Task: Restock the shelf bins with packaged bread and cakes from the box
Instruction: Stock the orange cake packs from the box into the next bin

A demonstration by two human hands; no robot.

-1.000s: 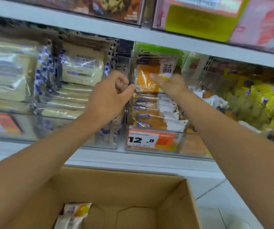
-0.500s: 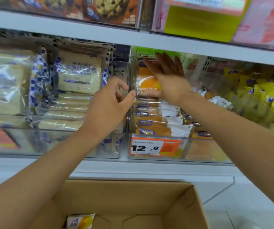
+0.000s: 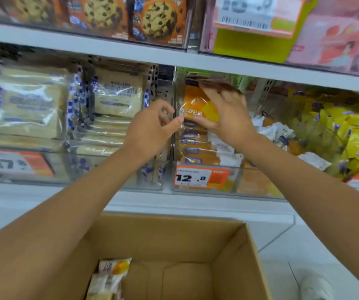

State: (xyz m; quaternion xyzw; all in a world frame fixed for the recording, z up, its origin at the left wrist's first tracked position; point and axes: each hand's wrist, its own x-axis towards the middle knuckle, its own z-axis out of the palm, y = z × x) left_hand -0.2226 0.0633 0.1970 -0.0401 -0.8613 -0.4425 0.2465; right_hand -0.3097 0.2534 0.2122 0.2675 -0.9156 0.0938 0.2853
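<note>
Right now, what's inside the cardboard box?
Two or so yellow-and-white packets lie in the cardboard box, with the floor beside them bare. The left forearm covers the box's left part, so anything there is unseen.

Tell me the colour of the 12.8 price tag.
The price tag is white with black digits and an orange border; clearest in the head view.
</note>
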